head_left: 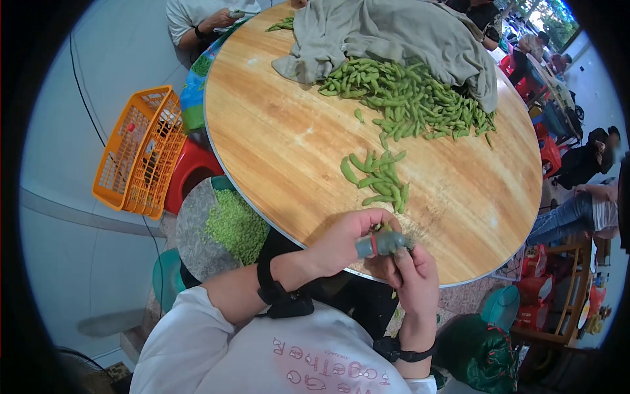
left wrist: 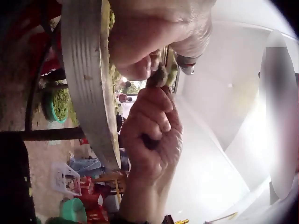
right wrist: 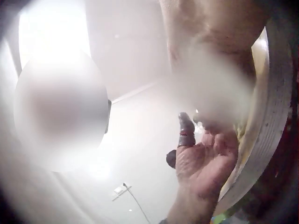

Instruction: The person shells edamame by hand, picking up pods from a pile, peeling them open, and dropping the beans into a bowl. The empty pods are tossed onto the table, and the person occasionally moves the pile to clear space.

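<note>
Sitting between left hand, right hand — green pod.

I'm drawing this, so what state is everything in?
Left hand: curled, pinching a pod
Right hand: curled, at that pod
Thumb cover: worn, left hand
Pod pile: heaped, partly covered
Cloth: rumpled, over part of the pile
Beans: shelled, heaped
</note>
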Demonstrator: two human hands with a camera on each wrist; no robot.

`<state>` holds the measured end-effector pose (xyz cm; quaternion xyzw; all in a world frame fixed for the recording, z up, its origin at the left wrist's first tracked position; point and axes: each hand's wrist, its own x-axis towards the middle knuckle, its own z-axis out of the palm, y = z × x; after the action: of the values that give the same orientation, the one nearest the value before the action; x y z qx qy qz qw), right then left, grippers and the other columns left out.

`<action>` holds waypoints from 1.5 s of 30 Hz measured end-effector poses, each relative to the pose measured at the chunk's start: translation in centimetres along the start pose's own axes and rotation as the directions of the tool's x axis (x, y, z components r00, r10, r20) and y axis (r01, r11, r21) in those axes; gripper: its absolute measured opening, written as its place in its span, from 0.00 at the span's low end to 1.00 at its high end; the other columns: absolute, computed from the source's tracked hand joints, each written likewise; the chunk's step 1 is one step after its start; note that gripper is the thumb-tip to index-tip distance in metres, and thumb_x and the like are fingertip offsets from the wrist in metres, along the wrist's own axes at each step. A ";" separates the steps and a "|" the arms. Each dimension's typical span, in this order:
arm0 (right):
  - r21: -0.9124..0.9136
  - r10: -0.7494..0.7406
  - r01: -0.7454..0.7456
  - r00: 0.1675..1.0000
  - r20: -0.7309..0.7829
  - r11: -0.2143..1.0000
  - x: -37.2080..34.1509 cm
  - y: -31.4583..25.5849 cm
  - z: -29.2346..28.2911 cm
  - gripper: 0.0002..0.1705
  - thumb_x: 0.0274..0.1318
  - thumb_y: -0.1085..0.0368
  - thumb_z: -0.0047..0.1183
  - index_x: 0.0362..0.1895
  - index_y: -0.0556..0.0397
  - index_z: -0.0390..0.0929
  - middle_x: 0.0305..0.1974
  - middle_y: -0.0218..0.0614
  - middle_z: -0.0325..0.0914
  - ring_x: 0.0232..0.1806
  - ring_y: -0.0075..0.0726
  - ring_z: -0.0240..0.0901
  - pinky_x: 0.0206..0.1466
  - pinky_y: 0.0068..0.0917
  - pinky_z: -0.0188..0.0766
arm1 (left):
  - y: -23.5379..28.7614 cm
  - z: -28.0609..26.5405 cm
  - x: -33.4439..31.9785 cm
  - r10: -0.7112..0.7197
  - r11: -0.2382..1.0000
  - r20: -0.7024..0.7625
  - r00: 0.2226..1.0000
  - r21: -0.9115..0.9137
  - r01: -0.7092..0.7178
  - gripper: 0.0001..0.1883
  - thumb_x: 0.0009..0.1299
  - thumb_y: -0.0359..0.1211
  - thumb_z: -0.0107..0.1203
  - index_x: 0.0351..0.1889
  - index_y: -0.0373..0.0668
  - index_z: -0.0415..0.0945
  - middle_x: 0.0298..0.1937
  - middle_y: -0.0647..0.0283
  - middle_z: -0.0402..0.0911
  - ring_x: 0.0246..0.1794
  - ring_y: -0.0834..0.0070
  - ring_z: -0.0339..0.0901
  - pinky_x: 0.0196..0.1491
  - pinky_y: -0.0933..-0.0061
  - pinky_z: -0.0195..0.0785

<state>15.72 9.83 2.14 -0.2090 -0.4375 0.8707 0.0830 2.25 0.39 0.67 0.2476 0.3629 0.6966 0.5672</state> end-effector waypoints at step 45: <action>-0.997 -0.617 -0.075 0.784 -0.069 0.017 5.3 -1.6 -0.2 0.12 0.44 0.63 0.59 0.28 0.56 0.72 0.22 0.50 0.73 0.27 0.56 0.71 0.29 0.42 0.67 | 1.3 -2.5 -0.3 0.078 0.984 -0.092 0.993 -0.155 -0.092 0.07 0.65 0.29 0.48 0.39 0.39 0.65 0.34 0.64 0.68 0.27 0.86 0.62 0.24 0.88 0.49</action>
<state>11.04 12.68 1.75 -0.3298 -0.8961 0.2147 0.2052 -0.33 -0.61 0.17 0.1868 0.3193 0.7568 0.5389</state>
